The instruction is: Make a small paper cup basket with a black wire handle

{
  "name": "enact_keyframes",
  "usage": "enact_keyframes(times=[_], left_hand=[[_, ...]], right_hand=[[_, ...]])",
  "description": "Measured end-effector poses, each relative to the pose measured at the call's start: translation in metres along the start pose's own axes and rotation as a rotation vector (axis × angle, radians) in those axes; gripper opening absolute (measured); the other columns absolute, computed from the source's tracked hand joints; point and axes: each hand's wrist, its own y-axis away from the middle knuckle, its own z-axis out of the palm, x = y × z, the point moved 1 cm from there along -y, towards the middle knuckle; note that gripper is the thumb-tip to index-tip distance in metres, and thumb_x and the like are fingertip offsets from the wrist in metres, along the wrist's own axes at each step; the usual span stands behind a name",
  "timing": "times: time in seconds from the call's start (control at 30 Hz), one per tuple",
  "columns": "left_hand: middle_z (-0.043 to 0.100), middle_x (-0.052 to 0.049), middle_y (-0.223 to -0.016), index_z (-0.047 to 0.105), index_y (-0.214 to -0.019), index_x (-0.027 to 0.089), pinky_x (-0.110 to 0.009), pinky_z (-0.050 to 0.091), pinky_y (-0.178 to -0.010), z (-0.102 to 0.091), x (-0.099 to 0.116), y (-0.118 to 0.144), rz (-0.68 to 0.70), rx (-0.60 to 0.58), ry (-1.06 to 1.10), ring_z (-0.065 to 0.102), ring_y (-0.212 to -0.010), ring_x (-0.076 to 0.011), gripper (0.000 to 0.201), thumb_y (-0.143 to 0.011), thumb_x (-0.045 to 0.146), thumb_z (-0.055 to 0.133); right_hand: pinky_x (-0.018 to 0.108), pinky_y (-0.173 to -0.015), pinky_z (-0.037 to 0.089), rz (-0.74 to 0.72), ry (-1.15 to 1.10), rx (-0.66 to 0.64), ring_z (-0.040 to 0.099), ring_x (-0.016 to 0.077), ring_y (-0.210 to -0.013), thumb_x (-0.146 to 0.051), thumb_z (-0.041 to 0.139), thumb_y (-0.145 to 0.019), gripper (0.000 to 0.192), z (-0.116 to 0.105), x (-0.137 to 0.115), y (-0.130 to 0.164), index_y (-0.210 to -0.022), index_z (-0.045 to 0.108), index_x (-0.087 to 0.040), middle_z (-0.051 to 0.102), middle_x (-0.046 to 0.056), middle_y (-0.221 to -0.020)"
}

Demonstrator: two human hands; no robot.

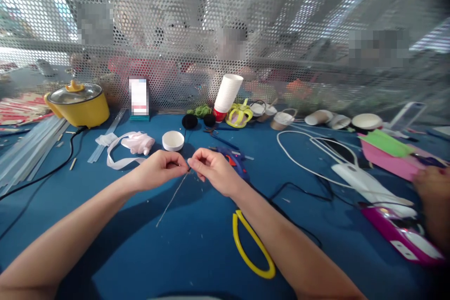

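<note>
From the head view I see my left hand (160, 168) and right hand (214, 171) meeting above the middle of the blue tabletop (105, 243), fingertips nearly touching. Both are pinched on the upper end of a thin pale wire (172, 199), which runs from the pinch down toward 7 o'clock, its free end low over or on the tabletop; I cannot tell which. I judge the wire very light and springy: stiff enough to keep a straight line while held by one end, yet thin enough to kink if bent sharply, and smooth enough to slip between bare fingertips. The best hold looks to be close to the working end, fingertips near each other as now, so the short span between them stays under control while the long tail hangs free. At 12 o'clock from my hands lies a white lid (173, 140), with a pale ribbon (128, 145) at 10 o'clock and a yellow pot (78, 103) farther out the same way. Just beyond my right hand, at 1 o'clock, sits a glue gun (235, 159), partly hidden. A yellow loop (251, 248) lies under my right forearm at 5 o'clock. Another person's hand (434, 187) shows at the right edge, at 3 o'clock, well apart.
</note>
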Motion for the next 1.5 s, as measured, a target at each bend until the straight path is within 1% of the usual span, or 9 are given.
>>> enact_keyframes(times=[0.13,0.23,0.4,0.53,0.7,0.83,1.03,1.27,1.5], left_hand=[[0.043,0.003,-0.057,0.052,-0.068,0.013,-0.021,0.025,-0.047,0.002,0.002,0.002,0.038,0.063,-0.173,0.032,-0.051,-0.0069,0.017,-0.076,0.027,0.047],[0.043,0.003,-0.057,0.053,-0.070,0.013,-0.021,0.025,-0.046,0.003,0.002,0.003,0.037,0.098,-0.192,0.032,-0.051,-0.0071,0.019,-0.077,0.029,0.046],[0.045,0.003,-0.059,0.053,-0.069,0.012,-0.020,0.026,-0.048,0.005,0.000,0.003,-0.001,0.055,-0.036,0.034,-0.053,-0.0068,0.020,-0.074,0.031,0.050],[0.045,0.004,-0.054,0.054,-0.066,0.013,-0.020,0.024,-0.046,0.008,-0.001,0.001,-0.082,0.094,0.068,0.034,-0.050,-0.0060,0.018,-0.068,0.030,0.057],[0.049,0.003,-0.056,0.054,-0.062,0.012,-0.021,0.025,-0.048,0.009,-0.001,0.000,-0.123,0.065,0.274,0.036,-0.051,-0.0058,0.018,-0.062,0.028,0.062],[0.043,0.004,-0.051,0.054,-0.061,0.012,-0.021,0.020,-0.046,0.008,-0.003,0.001,-0.171,0.008,0.378,0.031,-0.048,-0.0051,0.020,-0.062,0.030,0.063],[0.049,0.002,-0.060,0.058,-0.070,0.011,-0.022,0.025,-0.050,0.003,0.002,0.001,-0.095,-0.019,0.252,0.036,-0.054,-0.0062,0.017,-0.067,0.028,0.060],[0.047,0.003,-0.058,0.056,-0.068,0.012,-0.021,0.025,-0.047,0.005,-0.003,0.002,-0.052,0.057,0.104,0.035,-0.053,-0.0063,0.019,-0.071,0.030,0.056],[0.050,0.002,-0.056,0.057,-0.066,0.012,-0.020,0.025,-0.045,0.013,-0.005,0.001,-0.098,0.201,0.098,0.037,-0.049,-0.0054,0.019,-0.062,0.030,0.064]], right_hand=[[0.020,-0.043,0.031,0.004,0.005,0.010,0.040,0.0067,-0.043,-0.044,0.052,-0.077,0.029,0.000,0.000,0.000,-0.067,0.046,-0.018,0.043,-0.006,-0.048],[0.020,-0.044,0.032,0.001,0.014,0.025,0.040,0.0067,-0.043,-0.042,0.052,-0.077,0.028,0.000,-0.001,0.000,-0.067,0.045,-0.017,0.043,-0.006,-0.049],[0.020,-0.043,0.031,-0.024,0.093,0.069,0.039,0.0067,-0.044,-0.041,0.052,-0.077,0.027,0.001,-0.004,0.001,-0.066,0.046,-0.017,0.043,-0.006,-0.049],[0.020,-0.043,0.031,-0.041,0.135,0.104,0.038,0.0065,-0.045,-0.039,0.055,-0.076,0.026,0.002,-0.002,0.002,-0.065,0.047,-0.017,0.043,-0.005,-0.051],[0.021,-0.045,0.040,-0.024,-0.186,-0.068,0.048,0.0083,-0.053,-0.045,0.049,-0.079,0.028,0.004,-0.001,0.001,-0.082,0.053,-0.017,0.050,-0.002,-0.064],[0.019,-0.044,0.039,-0.034,-0.270,-0.104,0.046,0.0073,-0.051,-0.042,0.056,-0.075,0.026,0.004,-0.001,0.000,-0.072,0.051,-0.016,0.050,-0.002,-0.060],[0.019,-0.041,0.035,-0.021,-0.203,-0.044,0.041,0.0061,-0.044,-0.044,0.054,-0.077,0.029,0.003,0.004,-0.001,-0.069,0.047,-0.017,0.045,-0.005,-0.052],[0.020,-0.041,0.033,-0.019,-0.022,0.051,0.040,0.0064,-0.042,-0.044,0.051,-0.078,0.029,0.003,0.002,0.000,-0.068,0.045,-0.018,0.043,-0.006,-0.049],[0.020,-0.041,0.031,-0.060,0.172,0.146,0.039,0.0068,-0.044,-0.042,0.053,-0.077,0.028,0.004,-0.002,0.003,-0.064,0.046,-0.018,0.042,-0.005,-0.049]])
